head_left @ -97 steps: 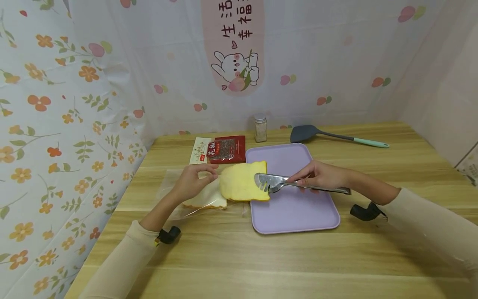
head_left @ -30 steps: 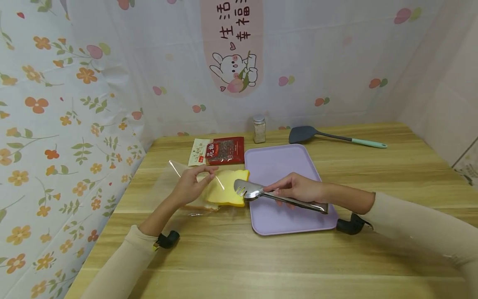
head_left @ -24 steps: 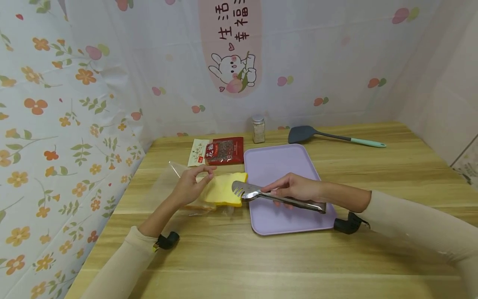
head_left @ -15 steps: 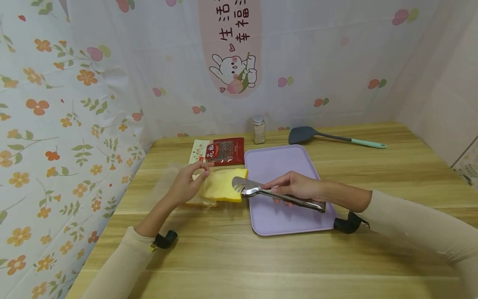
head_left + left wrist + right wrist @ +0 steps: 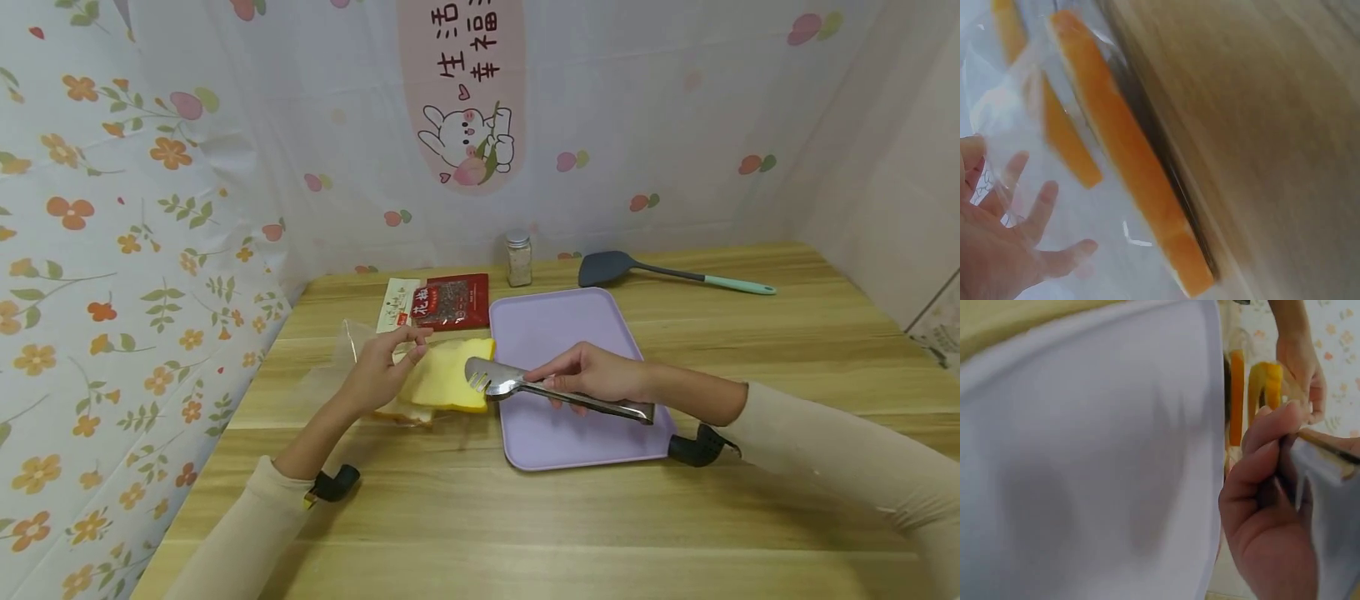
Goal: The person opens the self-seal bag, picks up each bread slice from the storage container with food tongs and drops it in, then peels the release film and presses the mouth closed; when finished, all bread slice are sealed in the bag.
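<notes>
My left hand (image 5: 375, 373) pinches the mouth of a clear plastic bag (image 5: 324, 382) between thumb and forefinger; its other fingers spread behind the film in the left wrist view. My right hand (image 5: 596, 377) grips metal serving tongs (image 5: 501, 379), whose head clasps the right edge of a yellow-faced bread slice (image 5: 447, 377). That slice's left part lies within the bag opening, beneath my left fingers. Below it, a paler bread slice (image 5: 408, 413) lies in the bag on the table. Both brown crusts show in the left wrist view, the lower crust (image 5: 1125, 147) nearer the table.
A lilac tray (image 5: 585, 437) lies under the right hand, just right of the bag. Behind stand or lie a red spice packet (image 5: 452, 302), a pale packet (image 5: 396, 305), a small jar (image 5: 519, 260) and a spatula (image 5: 607, 267) with a mint handle.
Over the last three seconds my right hand has carried the tongs and yellow slice leftward, from over the tray's edge into the bag opening. My left hand has stayed nearly in place.
</notes>
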Tool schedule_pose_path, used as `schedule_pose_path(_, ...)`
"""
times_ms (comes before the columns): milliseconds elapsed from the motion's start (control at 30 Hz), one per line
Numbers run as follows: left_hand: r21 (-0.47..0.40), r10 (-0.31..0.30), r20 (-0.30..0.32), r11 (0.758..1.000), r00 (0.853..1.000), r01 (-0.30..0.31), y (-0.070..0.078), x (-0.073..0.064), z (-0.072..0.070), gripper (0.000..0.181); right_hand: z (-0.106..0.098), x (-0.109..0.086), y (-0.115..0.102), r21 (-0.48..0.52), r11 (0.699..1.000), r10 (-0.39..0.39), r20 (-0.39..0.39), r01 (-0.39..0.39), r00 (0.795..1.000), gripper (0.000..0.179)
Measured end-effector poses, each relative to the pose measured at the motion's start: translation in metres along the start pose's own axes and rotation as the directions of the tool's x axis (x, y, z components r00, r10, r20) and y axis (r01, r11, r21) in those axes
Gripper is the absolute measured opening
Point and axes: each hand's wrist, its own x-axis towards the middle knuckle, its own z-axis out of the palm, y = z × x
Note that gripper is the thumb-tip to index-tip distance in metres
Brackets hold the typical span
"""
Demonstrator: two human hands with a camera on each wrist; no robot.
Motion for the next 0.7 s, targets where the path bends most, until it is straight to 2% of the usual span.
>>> schedule_pose_path(133,0.032,0.025,-0.009,0.999,1.000,-0.025,-0.001,0.001,0.003,0.009,0.005,0.002,0.002,-0.057,0.998,-0.034,-0.033,0.033,0.999,0.031)
schedule_pose_path(200,0.035,0.017,-0.021,0.999,1.000,-0.016,-0.001,0.001,0.004,0.008,0.007,0.003,0.002,-0.038,0.999,-0.037,-0.027,0.036,0.999,0.031)
schedule_pose_path(333,0.022,-0.008,-0.046,1.000,0.999,0.009,-0.002,0.000,0.004,0.016,0.009,0.004,0.000,0.063,0.998,0.019,-0.007,-0.019,1.000,0.034)
schedule_pose_path(433,-0.003,-0.003,-0.050,1.000,0.999,0.003,-0.004,0.000,0.004,0.018,0.013,0.004,-0.001,0.095,0.994,0.056,-0.024,-0.054,0.998,0.034)
schedule_pose_path(600,-0.012,0.009,-0.051,1.000,0.999,-0.009,-0.005,-0.001,0.006,0.013,0.023,0.009,0.001,0.050,0.998,0.033,-0.087,-0.029,0.996,0.031)
schedule_pose_path(700,-0.007,0.001,-0.054,1.000,0.999,-0.001,-0.005,-0.002,0.006,0.012,0.025,0.010,0.001,0.053,0.998,0.020,-0.083,-0.016,0.996,0.032)
